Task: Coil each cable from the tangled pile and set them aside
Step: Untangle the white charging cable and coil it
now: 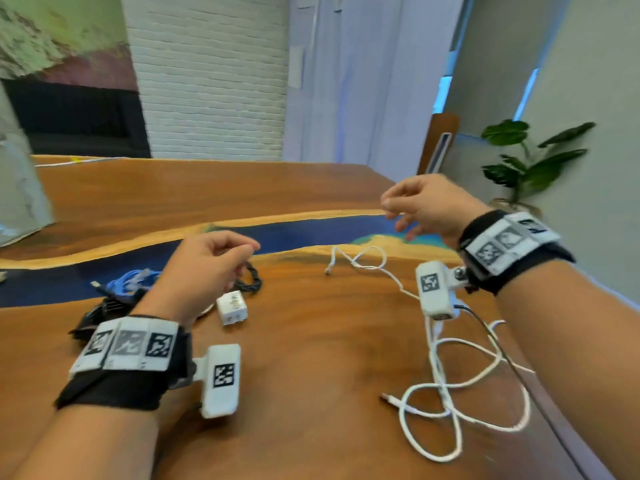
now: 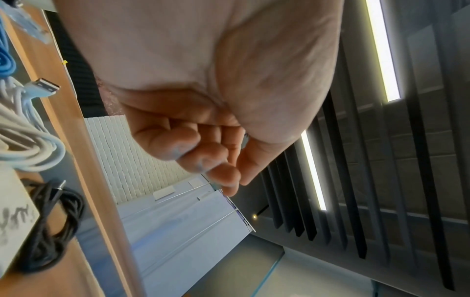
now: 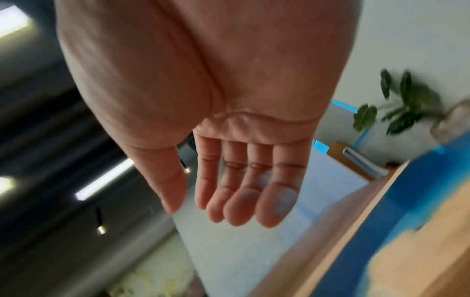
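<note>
A loose white cable (image 1: pixel 450 393) sprawls in open loops on the wooden table (image 1: pixel 311 358) at the right, its USB plug (image 1: pixel 388 398) pointing left. A thinner white stretch (image 1: pixel 363 259) runs toward the blue resin strip. My right hand (image 1: pixel 394 216) (image 3: pixel 203 205) hovers above that stretch, fingers relaxed and empty. My left hand (image 1: pixel 242 258) (image 2: pixel 229 170) hangs loosely curled, holding nothing, just above a coiled black cable (image 1: pixel 251 278) (image 2: pixel 50 231). Beside it lie a coiled blue cable (image 1: pixel 128 280) (image 2: pixel 5 58) and a coiled white cable (image 2: pixel 25 144).
A white charger block (image 1: pixel 232 308) (image 2: pixel 12 221) sits near my left wrist, and a dark bundle (image 1: pixel 104 306) lies further left. A thin black lead (image 1: pixel 502 355) crosses the white loops. The table's right edge (image 1: pixel 554 410) is close; a potted plant (image 1: pixel 530 161) stands beyond.
</note>
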A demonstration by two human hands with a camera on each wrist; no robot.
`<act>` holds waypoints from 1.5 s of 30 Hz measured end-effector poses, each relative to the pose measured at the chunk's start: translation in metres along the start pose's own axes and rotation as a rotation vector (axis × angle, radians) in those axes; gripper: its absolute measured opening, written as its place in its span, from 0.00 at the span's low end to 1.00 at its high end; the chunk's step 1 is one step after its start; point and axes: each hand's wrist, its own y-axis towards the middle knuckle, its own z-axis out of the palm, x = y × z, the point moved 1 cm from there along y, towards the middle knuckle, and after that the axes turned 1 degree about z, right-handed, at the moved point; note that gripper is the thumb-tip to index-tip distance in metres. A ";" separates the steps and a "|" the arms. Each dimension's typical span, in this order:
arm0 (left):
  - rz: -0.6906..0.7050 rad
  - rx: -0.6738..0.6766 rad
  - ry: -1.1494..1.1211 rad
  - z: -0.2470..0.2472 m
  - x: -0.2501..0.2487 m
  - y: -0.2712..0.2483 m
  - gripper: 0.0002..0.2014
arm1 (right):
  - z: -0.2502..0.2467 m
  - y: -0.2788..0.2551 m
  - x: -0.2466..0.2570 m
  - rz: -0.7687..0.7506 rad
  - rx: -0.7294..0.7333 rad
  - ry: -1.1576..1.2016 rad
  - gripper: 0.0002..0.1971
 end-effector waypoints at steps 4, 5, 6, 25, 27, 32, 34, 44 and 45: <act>0.001 0.020 0.038 0.000 0.009 0.003 0.09 | -0.003 0.021 -0.041 0.114 0.124 -0.583 0.15; 0.009 0.020 0.047 -0.001 0.011 0.004 0.09 | 0.001 0.024 -0.049 0.131 0.166 -0.681 0.20; 0.017 0.019 0.052 -0.001 0.012 0.004 0.10 | 0.007 0.028 -0.054 0.138 0.197 -0.769 0.25; -0.039 0.019 0.055 0.009 0.014 0.001 0.11 | -0.008 0.062 -0.024 0.047 0.125 -0.547 0.07; -0.034 0.009 0.047 0.010 0.010 0.000 0.10 | -0.014 0.059 0.007 -0.048 0.058 -0.444 0.04; 0.022 -0.093 -0.025 0.007 0.001 -0.003 0.07 | -0.017 0.053 0.088 -0.260 -0.106 -0.054 0.05; 0.048 -0.135 -0.048 0.005 0.000 -0.002 0.08 | -0.020 0.050 0.116 -0.388 -0.218 0.029 0.07; 0.175 -0.093 -0.176 0.004 -0.004 -0.005 0.41 | 0.041 -0.007 0.101 -0.462 0.237 -0.549 0.03; 0.157 -0.051 -0.180 0.008 -0.004 -0.005 0.40 | 0.049 -0.013 0.091 -0.457 0.266 -0.524 0.03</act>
